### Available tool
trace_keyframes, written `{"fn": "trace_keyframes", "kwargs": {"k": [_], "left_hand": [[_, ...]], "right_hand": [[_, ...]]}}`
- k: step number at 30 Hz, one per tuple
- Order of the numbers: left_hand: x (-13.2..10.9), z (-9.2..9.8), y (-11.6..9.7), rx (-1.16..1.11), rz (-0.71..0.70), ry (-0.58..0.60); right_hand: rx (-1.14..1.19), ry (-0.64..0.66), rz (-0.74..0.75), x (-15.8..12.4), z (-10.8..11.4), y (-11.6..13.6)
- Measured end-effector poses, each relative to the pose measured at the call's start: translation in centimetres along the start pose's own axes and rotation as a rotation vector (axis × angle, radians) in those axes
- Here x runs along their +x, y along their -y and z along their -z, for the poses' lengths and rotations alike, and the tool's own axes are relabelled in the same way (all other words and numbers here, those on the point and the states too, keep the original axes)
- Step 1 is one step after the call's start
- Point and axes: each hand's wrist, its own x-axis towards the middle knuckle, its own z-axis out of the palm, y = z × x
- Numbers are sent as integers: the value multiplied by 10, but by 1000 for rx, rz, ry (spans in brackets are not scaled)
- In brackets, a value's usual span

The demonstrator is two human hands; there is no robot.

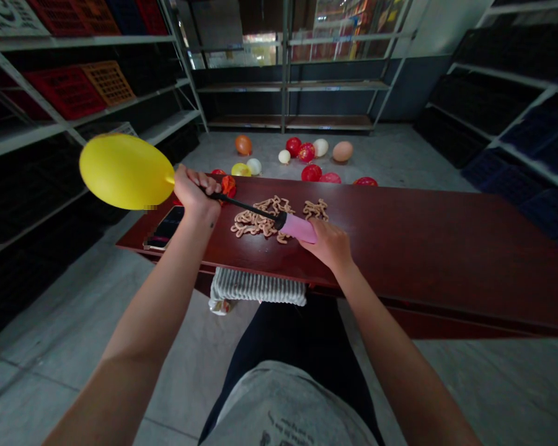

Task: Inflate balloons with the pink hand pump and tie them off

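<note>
A large inflated yellow balloon (pixel 128 171) points to the left, its neck at my left hand (pixel 195 191). The fingers of that hand are wrapped round the balloon's neck and the black end of a hand pump. The pump (pixel 299 228) has a pink barrel and a long black rod, and it slants across the table. My right hand (pixel 328 244) is closed round the barrel's right end. Under the pump, tan uninflated long balloons (pixel 251 224) lie in a pile, with a smaller bunch (pixel 317 209) beside it.
The dark red table (pixel 423 248) holds a phone (pixel 167 228) and an orange-red balloon (pixel 229 186) near my left hand. Several inflated balloons (pixel 343 152) lie on the floor behind it. Shelves with crates (pixel 67 90) stand left and right; a grey ribbed cloth (pixel 260 287) is at the front edge.
</note>
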Motion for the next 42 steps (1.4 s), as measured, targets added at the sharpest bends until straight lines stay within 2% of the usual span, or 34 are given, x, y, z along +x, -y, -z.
{"fn": "trace_keyframes", "kwargs": {"k": [5, 8, 11, 17, 20, 24, 31, 42], "left_hand": [[-5, -24, 18, -5, -56, 51], [-9, -37, 34, -9, -42, 76], [-21, -49, 59, 23, -22, 104], [-54, -60, 126, 77, -45, 196], [-59, -60, 141, 63, -27, 213], [-51, -51, 137, 61, 28, 200], [-31, -22, 116, 51, 97, 160], [-3, 10, 63, -26, 53, 54]], "right_hand": [[28, -72, -89, -2, -4, -10], [44, -90, -119, -2, -5, -13], [78, -101, -138, -1, -6, -14], [117, -122, -227, 1, -7, -17], [116, -126, -267, 1, -7, -18], [124, -111, -239, 2, -6, -16], [77, -77, -126, 2, -2, -7], [-43, -36, 6, -2, 0, -4]]}}
